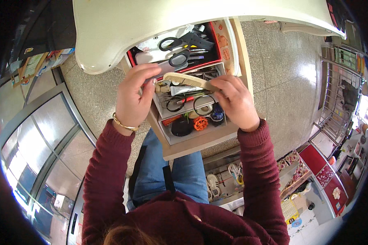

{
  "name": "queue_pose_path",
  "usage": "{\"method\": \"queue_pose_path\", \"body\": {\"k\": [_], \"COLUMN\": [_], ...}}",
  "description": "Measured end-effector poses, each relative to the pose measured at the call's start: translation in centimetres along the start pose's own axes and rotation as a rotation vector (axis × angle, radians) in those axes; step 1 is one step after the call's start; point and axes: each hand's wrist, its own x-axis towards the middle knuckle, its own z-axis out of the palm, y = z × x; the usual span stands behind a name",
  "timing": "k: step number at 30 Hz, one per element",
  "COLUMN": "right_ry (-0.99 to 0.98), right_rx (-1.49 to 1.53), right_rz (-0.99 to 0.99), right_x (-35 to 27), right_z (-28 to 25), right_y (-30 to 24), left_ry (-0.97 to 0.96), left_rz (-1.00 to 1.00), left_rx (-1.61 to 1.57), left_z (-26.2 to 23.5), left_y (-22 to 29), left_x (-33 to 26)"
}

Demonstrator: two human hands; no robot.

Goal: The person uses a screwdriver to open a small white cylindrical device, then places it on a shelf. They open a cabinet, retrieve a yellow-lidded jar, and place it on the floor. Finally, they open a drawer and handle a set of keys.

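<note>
My right hand [235, 101] pinches one end of a beige comb [186, 79], which lies slantwise above the open drawer [204, 141]. The comb's other end reaches close to my left hand [135, 92]. My left hand is closed on a flat grey piece with a black-rimmed oval loop [172, 63] at its far end; my fingers hide part of it, and I cannot tell its kind. Beneath the comb, a white compartment holds a white tube [184, 90], black hair bands [203, 105] and a red pen-like stick [187, 99].
A red-edged black box [217, 43] at the drawer's back holds black-handled scissors [169, 43] and pens. The front compartment holds an orange round thing [200, 123] and a black disc [182, 127]. A pale tabletop [151, 24] overhangs the drawer. Shoes [213, 185] lie lower right of my legs.
</note>
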Motion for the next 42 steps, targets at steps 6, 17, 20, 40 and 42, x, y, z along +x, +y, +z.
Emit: {"method": "queue_pose_path", "body": {"k": [6, 17, 20, 40, 42], "right_ry": [0.014, 0.034, 0.072, 0.109, 0.111], "right_rx": [-0.087, 0.299, 0.365, -0.333, -0.296], "right_rz": [0.039, 0.158, 0.363, -0.052, -0.072], "right_x": [-2.9, -2.8, -2.2, 5.3, 5.3], "right_z": [0.3, 1.2, 0.4, 4.2, 4.7], "right_y": [-0.3, -0.9, -1.5, -0.3, 0.4], "left_ry": [0.025, -0.129, -0.159, -0.061, -0.016], "left_rz": [0.059, 0.104, 0.094, 0.116, 0.115], "left_rx": [0.109, 0.585, 0.553, 0.544, 0.587], "left_z": [0.6, 3.7, 3.3, 2.5, 2.1], "left_y": [1.0, 2.6, 2.6, 2.5, 1.6], "left_x": [-2.7, -6.7, -6.9, -3.1, -2.5]}}
